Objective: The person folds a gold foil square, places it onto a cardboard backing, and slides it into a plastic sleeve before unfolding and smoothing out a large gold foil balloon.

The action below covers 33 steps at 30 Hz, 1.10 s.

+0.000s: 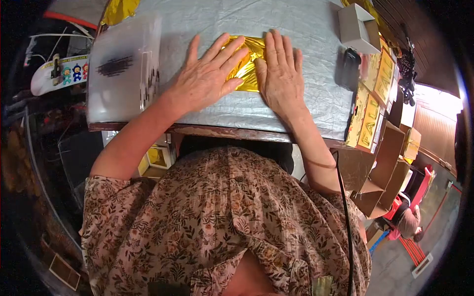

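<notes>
A shiny gold foil sheet (251,74) lies on the silvery covered table (232,111), partly hidden under my hands. My left hand (210,74) rests palm down with its fingers spread over the foil's left side. Along the right edge of the foil, my right hand (282,79) lies flat, its fingers stretched forward. Neither hand grips anything. What is beneath the foil, if anything, cannot be seen.
A clear plastic bin (123,69) with a black scribble stands left. At right are an open white box (359,28), a black object (349,69) and yellow-labelled boxes (370,123). A cardboard box (380,167) sits beyond the table edge; another person (409,222) is farther off.
</notes>
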Each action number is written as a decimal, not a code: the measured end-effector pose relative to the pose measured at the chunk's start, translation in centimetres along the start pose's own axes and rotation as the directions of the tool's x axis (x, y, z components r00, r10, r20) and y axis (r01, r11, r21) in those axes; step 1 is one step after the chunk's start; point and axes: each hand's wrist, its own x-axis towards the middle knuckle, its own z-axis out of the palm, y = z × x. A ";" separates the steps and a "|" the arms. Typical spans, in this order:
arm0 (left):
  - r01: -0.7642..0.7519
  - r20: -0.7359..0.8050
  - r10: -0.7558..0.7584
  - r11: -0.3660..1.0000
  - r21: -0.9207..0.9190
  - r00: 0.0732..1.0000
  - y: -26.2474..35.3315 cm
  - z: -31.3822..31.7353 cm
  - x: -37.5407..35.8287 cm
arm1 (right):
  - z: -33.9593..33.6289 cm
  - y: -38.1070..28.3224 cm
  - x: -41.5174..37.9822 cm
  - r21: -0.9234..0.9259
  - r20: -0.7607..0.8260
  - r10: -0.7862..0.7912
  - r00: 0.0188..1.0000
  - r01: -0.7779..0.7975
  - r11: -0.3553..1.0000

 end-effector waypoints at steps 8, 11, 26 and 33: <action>-0.002 -0.018 0.003 1.000 0.015 1.000 -0.2 0.4 -0.2 | 0.2 2.4 0.6 0.036 -0.078 0.030 0.997 -0.028 0.999; 0.005 -0.037 -0.004 1.000 0.024 0.999 -0.1 0.7 -0.3 | -3.7 -0.5 -0.8 0.027 -0.033 -0.068 0.997 0.069 0.997; 0.007 -0.028 -0.006 1.000 0.023 1.000 -0.4 1.2 -0.5 | -3.3 -2.3 -2.6 -0.082 -0.023 -0.154 0.988 0.152 0.985; 0.012 -0.060 -0.012 1.000 -0.002 0.998 -0.6 1.7 -0.5 | -2.6 -2.0 -2.7 0.092 -0.028 -0.281 0.959 0.283 0.955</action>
